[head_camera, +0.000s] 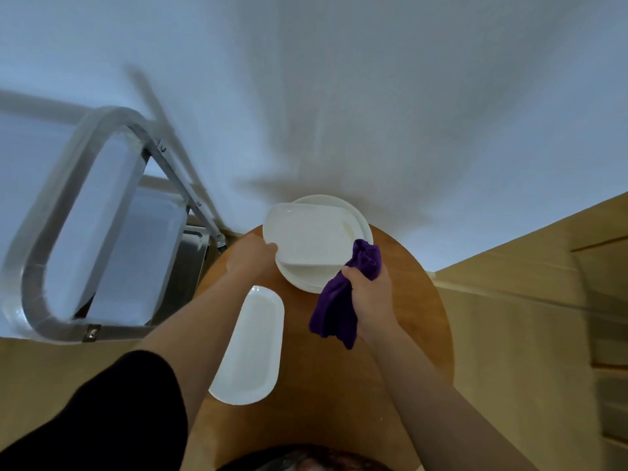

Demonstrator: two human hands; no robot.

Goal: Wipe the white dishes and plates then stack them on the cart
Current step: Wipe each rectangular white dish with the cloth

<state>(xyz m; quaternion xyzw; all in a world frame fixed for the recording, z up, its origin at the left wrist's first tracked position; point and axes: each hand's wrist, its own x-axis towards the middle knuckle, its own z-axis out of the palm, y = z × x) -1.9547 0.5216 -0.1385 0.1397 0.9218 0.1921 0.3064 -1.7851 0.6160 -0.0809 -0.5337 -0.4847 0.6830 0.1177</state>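
Now hands grip plate (pixel 306 237) and purple cloth (pixel 339 300).

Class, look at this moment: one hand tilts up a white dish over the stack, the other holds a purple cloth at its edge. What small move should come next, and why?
Probably sweep the purple cloth across the face of the tilted dish. The left hand grips its left rim above the stacked plates, and the right hand holds the cloth bunched at its lower right edge, so wiping looks imminent before it goes to the cart.

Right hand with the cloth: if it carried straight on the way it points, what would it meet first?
Probably the tilted dish held by the left hand: the cloth in the right hand already reaches its edge, though depth is unclear.
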